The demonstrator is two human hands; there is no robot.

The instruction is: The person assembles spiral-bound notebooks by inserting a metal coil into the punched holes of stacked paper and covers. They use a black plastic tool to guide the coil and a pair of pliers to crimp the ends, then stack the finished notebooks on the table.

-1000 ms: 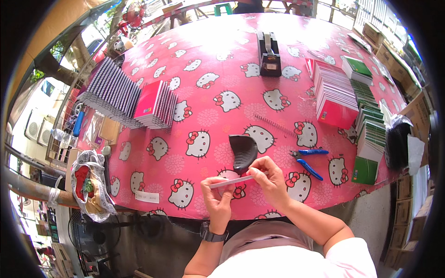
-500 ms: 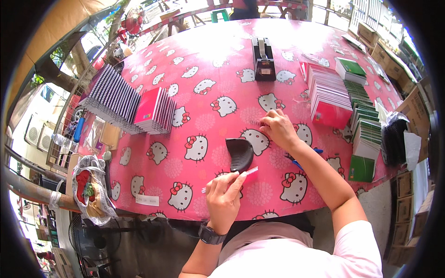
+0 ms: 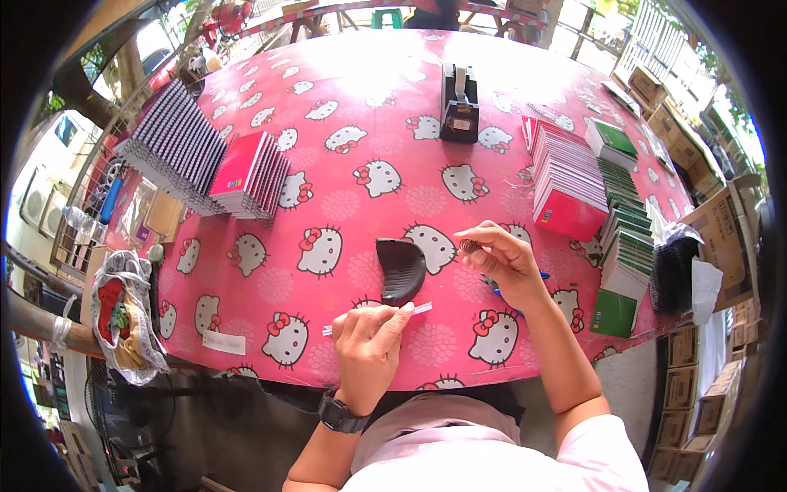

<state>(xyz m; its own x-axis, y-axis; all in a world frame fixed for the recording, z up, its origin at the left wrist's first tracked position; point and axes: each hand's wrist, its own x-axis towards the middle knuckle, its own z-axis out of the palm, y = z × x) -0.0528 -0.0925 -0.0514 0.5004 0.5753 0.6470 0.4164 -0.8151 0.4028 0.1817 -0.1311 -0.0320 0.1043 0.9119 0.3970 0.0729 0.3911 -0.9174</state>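
My left hand (image 3: 367, 344) is closed on a thin white strip (image 3: 420, 309), perhaps paper seen edge-on, whose ends stick out on both sides of the fingers. In front of that hand a black curved, ribbed piece (image 3: 402, 272) lies on the table. Between thumb and fingertips, my right hand (image 3: 502, 256) pinches a small dark wire coil (image 3: 470, 245) above the tabletop. A blue-handled tool (image 3: 544, 276) lies partly hidden beneath the right hand and wrist.
A pink patterned cloth (image 3: 426, 201) covers the table. Spiral notebooks (image 3: 176, 148) and red notebooks (image 3: 250, 174) stand stacked at left. Red (image 3: 570, 184) and green notebooks (image 3: 627, 262) line the right. A black tape dispenser (image 3: 460, 107) stands far back; a bag (image 3: 127, 316) hangs front left.
My right hand has turned and come a little nearer, and the coil in its fingertips now shows clearly. The left hand keeps its hold on the strip. The whole view has shifted slightly.
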